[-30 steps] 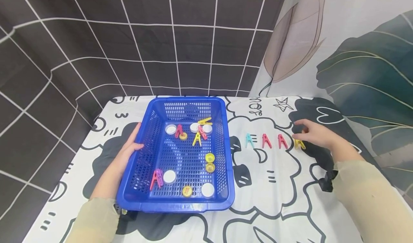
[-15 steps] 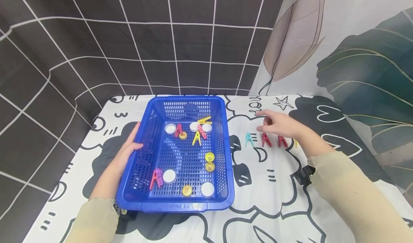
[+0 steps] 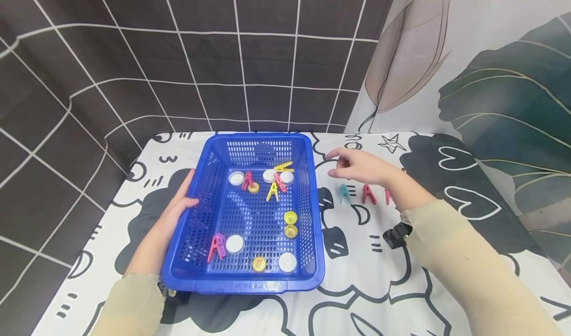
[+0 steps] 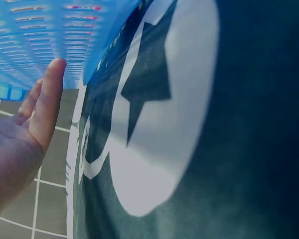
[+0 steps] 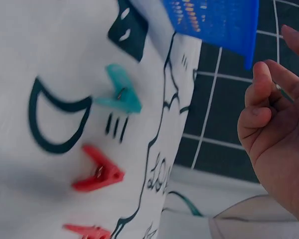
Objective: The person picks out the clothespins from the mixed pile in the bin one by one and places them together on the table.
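Note:
A blue plastic basket (image 3: 241, 286) stands on the table with bottle caps and clothespins inside. My left hand (image 3: 171, 214) rests on its left side, thumb over the rim; in the left wrist view its fingers (image 4: 51, 94) lie straight near the perforated wall. My right hand (image 3: 363, 167) hovers right of the basket, fingers loosely bent and holding nothing. Below it on the cloth lie a teal clothespin (image 3: 345, 193), a red clothespin (image 3: 368, 194) and another red clothespin (image 5: 92, 231), partly covered by the right arm in the head view.
Inside the basket are white caps (image 3: 234, 244), yellow caps (image 3: 290, 218), yellow clothespins (image 3: 272, 191), and pink and purple clothespins (image 3: 217, 247). A patterned cloth (image 3: 357, 281) covers the table. A dark gridded curtain (image 3: 263, 58) hangs behind it.
My right hand has moved left from the yellow clothespin, over the row, towards the basket. The yellow clothespin is now hidden behind the right arm. My left hand and the basket stay put.

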The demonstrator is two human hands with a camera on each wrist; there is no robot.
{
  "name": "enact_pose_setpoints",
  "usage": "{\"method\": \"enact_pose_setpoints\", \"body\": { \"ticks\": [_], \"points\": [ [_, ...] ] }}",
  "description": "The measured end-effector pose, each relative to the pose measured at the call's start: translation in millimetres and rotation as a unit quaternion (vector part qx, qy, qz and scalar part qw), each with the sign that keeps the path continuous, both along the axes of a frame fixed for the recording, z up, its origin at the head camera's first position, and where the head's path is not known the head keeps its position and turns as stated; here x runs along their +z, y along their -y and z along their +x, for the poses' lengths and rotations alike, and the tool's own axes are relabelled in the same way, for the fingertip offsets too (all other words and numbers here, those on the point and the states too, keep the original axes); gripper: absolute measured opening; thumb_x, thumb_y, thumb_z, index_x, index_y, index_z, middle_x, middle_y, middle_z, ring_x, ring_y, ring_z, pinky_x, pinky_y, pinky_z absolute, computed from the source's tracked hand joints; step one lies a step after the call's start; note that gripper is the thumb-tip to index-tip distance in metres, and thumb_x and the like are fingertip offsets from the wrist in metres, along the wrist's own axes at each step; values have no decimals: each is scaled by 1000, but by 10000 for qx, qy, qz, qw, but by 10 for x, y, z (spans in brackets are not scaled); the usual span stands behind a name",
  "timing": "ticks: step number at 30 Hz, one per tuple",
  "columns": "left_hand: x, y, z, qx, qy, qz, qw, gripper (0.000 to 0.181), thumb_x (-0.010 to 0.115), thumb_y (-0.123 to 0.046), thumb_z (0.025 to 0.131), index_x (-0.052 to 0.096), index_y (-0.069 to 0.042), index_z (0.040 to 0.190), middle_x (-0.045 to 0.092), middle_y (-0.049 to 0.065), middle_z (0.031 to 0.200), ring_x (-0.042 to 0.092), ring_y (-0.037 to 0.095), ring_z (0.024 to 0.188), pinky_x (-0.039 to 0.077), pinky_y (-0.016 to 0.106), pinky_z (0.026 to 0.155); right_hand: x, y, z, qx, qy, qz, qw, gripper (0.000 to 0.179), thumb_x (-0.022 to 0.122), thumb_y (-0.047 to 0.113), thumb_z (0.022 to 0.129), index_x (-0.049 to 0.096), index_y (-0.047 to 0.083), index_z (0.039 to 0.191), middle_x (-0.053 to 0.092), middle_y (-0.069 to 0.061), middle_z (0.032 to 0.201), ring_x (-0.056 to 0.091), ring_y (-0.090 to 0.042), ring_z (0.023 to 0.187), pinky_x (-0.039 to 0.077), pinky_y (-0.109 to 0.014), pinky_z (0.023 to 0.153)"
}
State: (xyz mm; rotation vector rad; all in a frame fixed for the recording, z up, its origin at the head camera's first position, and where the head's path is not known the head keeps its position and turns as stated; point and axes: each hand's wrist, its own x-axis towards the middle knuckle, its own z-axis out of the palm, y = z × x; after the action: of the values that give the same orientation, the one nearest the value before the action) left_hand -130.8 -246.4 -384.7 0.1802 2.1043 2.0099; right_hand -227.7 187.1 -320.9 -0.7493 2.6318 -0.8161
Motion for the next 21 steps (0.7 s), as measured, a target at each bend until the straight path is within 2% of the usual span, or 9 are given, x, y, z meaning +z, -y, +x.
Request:
{"method": "enact_pose_setpoints", "body": {
  "ticks": [11,17,21],
  "points": [
    [-6,3,5,-29,-23,177,9998,75,32,-1,90,-6,-20,151,1,16,156,12,41,138,36,20,100,228,481,43,445,204,-232,9985,51,64,32,86,50,8,129,58,-4,82,54,-20,72,46,-32,62],
    [-14,-1,2,-49,2,199,9998,75,32,-1,90,-7,-22,151,1,16,156,12,41,138,34,23,103,212,721,39,570,53,5,9984,53,64,34,84,51,9,129,59,-1,82,55,-17,73,45,-31,63],
    [-13,-6,3,-47,14,238,9997,76,32,-1,90,-7,-23,151,1,16,156,11,40,138,29,30,107,178,848,36,706,154,98,9973,55,64,36,84,51,8,129,61,-1,82,56,-16,73,48,-30,64]
  ]
}}
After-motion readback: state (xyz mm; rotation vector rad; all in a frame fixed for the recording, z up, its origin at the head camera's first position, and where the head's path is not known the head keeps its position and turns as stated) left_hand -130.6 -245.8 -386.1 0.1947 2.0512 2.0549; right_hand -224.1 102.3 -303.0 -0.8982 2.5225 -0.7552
